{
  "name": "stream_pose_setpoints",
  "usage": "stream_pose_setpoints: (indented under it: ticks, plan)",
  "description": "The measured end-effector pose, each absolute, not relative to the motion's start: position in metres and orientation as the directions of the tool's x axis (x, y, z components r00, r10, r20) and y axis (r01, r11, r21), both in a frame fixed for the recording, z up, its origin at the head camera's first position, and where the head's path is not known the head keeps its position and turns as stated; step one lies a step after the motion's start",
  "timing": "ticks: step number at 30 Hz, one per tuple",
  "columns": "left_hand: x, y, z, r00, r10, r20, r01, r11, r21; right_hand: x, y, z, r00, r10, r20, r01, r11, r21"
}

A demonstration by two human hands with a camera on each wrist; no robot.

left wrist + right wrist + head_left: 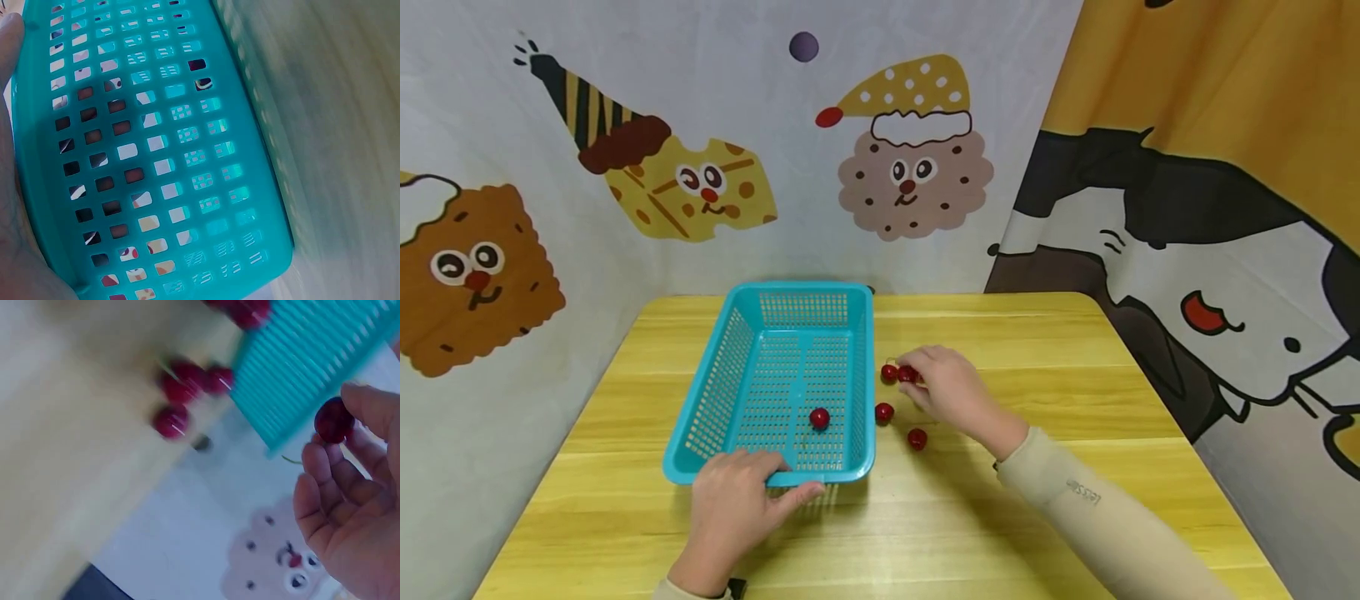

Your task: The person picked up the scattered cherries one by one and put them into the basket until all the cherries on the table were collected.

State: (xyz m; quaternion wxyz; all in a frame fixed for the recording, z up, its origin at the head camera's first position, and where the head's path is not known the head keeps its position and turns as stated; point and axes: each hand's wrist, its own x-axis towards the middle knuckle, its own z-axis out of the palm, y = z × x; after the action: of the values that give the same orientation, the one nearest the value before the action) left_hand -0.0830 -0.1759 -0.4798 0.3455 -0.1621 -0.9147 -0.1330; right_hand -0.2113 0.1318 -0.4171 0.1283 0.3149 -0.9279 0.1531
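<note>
My left hand (735,504) grips the front rim of a turquoise plastic basket (696,414), thumb outside and fingers over the edge. In the left wrist view the basket's perforated wall (156,144) fills most of the picture. One dark red cherry (820,418) lies on the basket floor near the front right. To the basket's right, my right hand (953,387) pinches a cherry (334,420) between thumb and fingertips. Other cherries lie on the table around it, one (883,413) close beside the basket wall and another (917,439) nearer the front.
The basket stands on a light wooden table (1037,500), left of its middle. A patterned cloth (700,50) with cartoon figures hangs behind the table's back edge, and an orange and black one (1210,92) hangs along the right side.
</note>
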Motion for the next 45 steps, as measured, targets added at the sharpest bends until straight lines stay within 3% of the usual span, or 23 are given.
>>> stream_pose_setpoints:
  ticks: [4, 8, 17, 24, 29, 36, 45]
  plan:
    - [-0.083, -0.178, -0.480, -0.710, 0.201, 0.674, 0.377, 0.918, 0.123, -0.224, 0.112, -0.385, -0.776, -0.477, 0.412, -0.606, 0.743, -0.282]
    - [-0.084, -0.179, -0.480, -0.701, 0.203, 0.684, 0.377, 0.919, 0.114, -0.233, 0.079, -0.372, -0.743, -0.502, 0.444, -0.656, 0.678, -0.332]
    - [-0.084, -0.176, -0.485, -0.664, 0.211, 0.717, 0.400, 0.910, 0.103, -0.241, 0.022, -0.402, -0.734, -0.635, 0.242, -0.672, 0.624, -0.400]
    - [-0.085, -0.175, -0.485, -0.674, 0.210, 0.708, 0.395, 0.913, 0.105, -0.242, 0.013, -0.427, -0.762, -0.636, 0.122, -0.628, 0.679, -0.379]
    - [-0.085, -0.176, -0.482, -0.681, 0.211, 0.702, 0.395, 0.912, 0.109, -0.242, 0.012, -0.432, -0.770, -0.625, 0.130, -0.624, 0.692, -0.364]
    - [-0.084, -0.175, -0.480, -0.704, 0.214, 0.678, 0.381, 0.918, 0.106, -0.241, 0.010, -0.437, -0.763, -0.631, 0.142, -0.645, 0.725, -0.243]
    - [-0.084, -0.175, -0.481, -0.689, 0.210, 0.694, 0.383, 0.918, 0.102, -0.240, 0.008, -0.440, -0.768, -0.626, 0.137, -0.641, 0.749, -0.167]
